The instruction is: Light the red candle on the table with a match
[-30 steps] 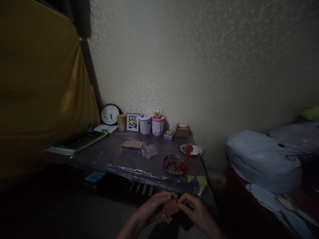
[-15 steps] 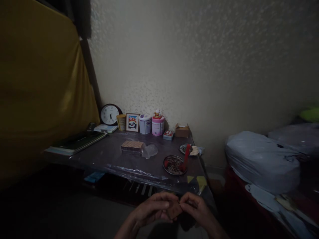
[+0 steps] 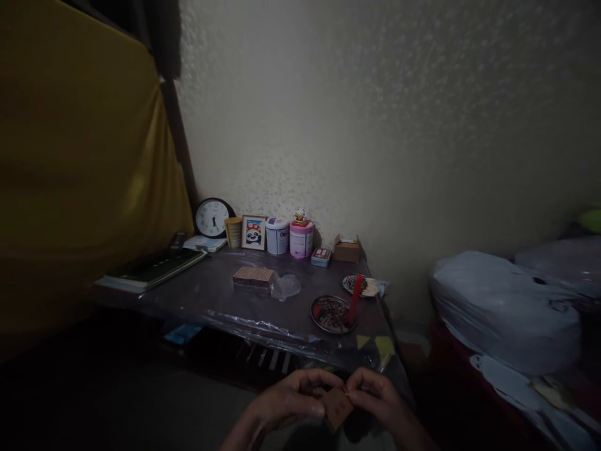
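A small brown square packet [image 3: 337,408] with faint reddish marks is held low in the view, in front of the table's near edge. My left hand [image 3: 293,401] grips its left side between thumb and fingers. At its upper right corner my right hand [image 3: 375,399] is closed in a pinch; a tiny light bit shows at the fingertips, too small to name. On the table beyond is a round metal dish [image 3: 323,322] of mixed dark and pale bits, with a red scoop [image 3: 355,297] leaning in it. A row of thin brown pieces [image 3: 253,279] stands beside clear plastic [image 3: 286,287].
Behind the dish sits a second dish [image 3: 347,283] with pale sticks [image 3: 370,287]. Along the wall stand a clock [image 3: 212,217], a framed panda picture [image 3: 254,233], two tubs [image 3: 301,241] and a cardboard box [image 3: 346,250]. Books [image 3: 154,272] lie left; a bulging white bag [image 3: 502,307] is right.
The packet has tilted and sits slightly lower and further right, showing more of its face. Both hands are closer together at its top. The whole view has shifted a little.
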{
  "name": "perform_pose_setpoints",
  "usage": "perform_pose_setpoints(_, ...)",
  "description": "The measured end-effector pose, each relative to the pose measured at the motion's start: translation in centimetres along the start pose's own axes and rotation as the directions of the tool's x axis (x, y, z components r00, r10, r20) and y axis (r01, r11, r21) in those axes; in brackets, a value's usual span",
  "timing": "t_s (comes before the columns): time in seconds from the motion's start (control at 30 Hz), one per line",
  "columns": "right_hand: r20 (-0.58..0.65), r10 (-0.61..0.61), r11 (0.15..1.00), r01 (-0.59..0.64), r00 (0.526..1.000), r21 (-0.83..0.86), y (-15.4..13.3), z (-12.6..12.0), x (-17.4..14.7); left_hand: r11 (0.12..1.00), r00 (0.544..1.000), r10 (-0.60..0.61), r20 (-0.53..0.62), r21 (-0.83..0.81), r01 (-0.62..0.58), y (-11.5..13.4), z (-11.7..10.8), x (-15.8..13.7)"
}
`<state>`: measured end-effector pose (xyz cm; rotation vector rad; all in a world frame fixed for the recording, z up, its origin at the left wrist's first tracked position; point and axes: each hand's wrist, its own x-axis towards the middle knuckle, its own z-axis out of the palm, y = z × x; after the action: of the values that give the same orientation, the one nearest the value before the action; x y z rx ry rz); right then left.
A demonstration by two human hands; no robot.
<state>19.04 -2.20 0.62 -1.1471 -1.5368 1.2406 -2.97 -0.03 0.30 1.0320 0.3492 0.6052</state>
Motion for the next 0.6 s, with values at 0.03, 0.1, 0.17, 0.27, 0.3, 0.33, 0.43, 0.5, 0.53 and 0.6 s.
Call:
perform_pose_setpoints(0.03,0.003,0.006,1.0,-0.006,1.0,0.016,0.0,0.0,0.0,1.0,1.0,0.001,-0.004,0.002,-0.001,0.1,0.0,0.0)
perform_pose_setpoints(0.1,0.016,0.017,0.999,-0.018,1.0,0.048,0.0,-0.1,-0.1,1.0,1.0,0.008,-0.01,0.015,-0.008,0.2,0.2,-0.1)
perform_pose_setpoints(0.17,0.021,0.026,0.998,-0.027,0.999,0.06,0.0,-0.2,-0.1,1.0,1.0,0.012,-0.009,0.029,-0.012,0.3,0.2,-0.1)
perform_pose_setpoints(0.27,0.022,0.011,0.999,-0.012,1.0,0.035,-0.2,-0.5,-0.2,1.0,1.0,0.021,-0.003,0.023,-0.021,0.3,0.3,-0.2)
perform_pose_setpoints(0.3,0.021,0.0,1.0,0.0,1.0,0.023,-0.3,-0.6,-0.3,1.0,1.0,0.026,-0.002,0.012,-0.026,0.4,0.2,-0.2)
perform_pose_setpoints(0.33,0.018,-0.009,1.0,0.009,1.0,0.008,-0.4,-0.6,-0.3,0.999,0.999,0.034,-0.001,0.002,-0.034,0.4,0.2,-0.1)
perform_pose_setpoints(0.43,-0.021,0.006,0.998,-0.007,1.0,-0.057,-0.5,-1.0,-0.3,0.997,0.998,0.068,-0.013,-0.03,-0.069,0.5,0.0,-0.1)
perform_pose_setpoints(0.5,-0.052,0.01,0.993,-0.016,0.999,-0.116,-0.6,-1.4,-0.3,0.994,0.994,0.097,-0.051,-0.042,-0.1,0.5,-0.2,-0.1)
perform_pose_setpoints(0.53,-0.059,-0.009,0.989,0.0,0.998,-0.149,-0.6,-1.6,-0.3,0.992,0.991,0.109,-0.078,-0.048,-0.113,0.5,-0.2,-0.1)
perform_pose_setpoints(0.6,-0.075,-0.065,0.977,0.049,0.995,-0.206,-0.6,-2.0,-0.2,0.989,0.985,0.121,-0.123,-0.07,-0.131,0.6,-0.2,-0.1)
